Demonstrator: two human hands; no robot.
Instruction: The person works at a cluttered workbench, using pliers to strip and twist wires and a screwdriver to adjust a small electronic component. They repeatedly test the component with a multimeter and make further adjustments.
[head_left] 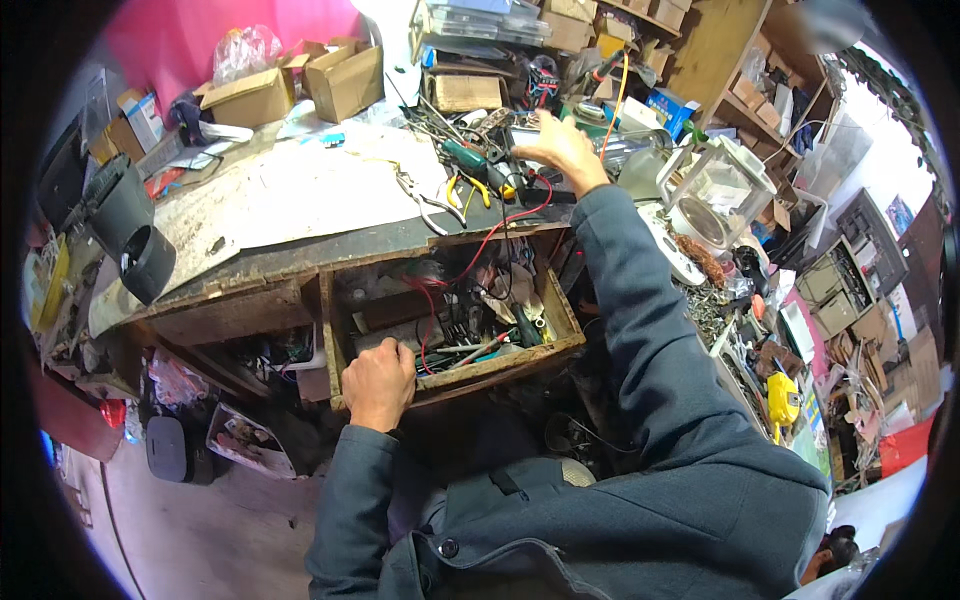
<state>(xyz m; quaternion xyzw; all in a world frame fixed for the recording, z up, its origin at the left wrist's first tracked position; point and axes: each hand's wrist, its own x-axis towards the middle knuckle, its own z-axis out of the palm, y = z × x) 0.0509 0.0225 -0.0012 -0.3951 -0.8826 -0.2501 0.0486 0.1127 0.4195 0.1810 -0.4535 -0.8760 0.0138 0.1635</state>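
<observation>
My left hand (378, 385) has its fingers curled over the front left corner of an open wooden drawer (470, 369), which holds tools, wires and clutter. My right hand (560, 150) reaches over the cluttered back of the bench with its fingers apart, holding nothing that I can see. Just left of it lie a green tool (465, 157) and black cables. Lower down rest yellow-handled pliers (454, 190) and grey-handled pliers (428, 210) on a pale sheet (300, 200). A red wire (492, 235) runs from the bench into the drawer.
Cardboard boxes (343, 78) stand at the back, two black containers (147, 262) at the left. A clear-sided appliance (715, 195), metal clutter and a yellow object (783, 398) crowd the right. Shelves (762, 100) rise at the back right. A grey bin (170, 450) sits on the floor.
</observation>
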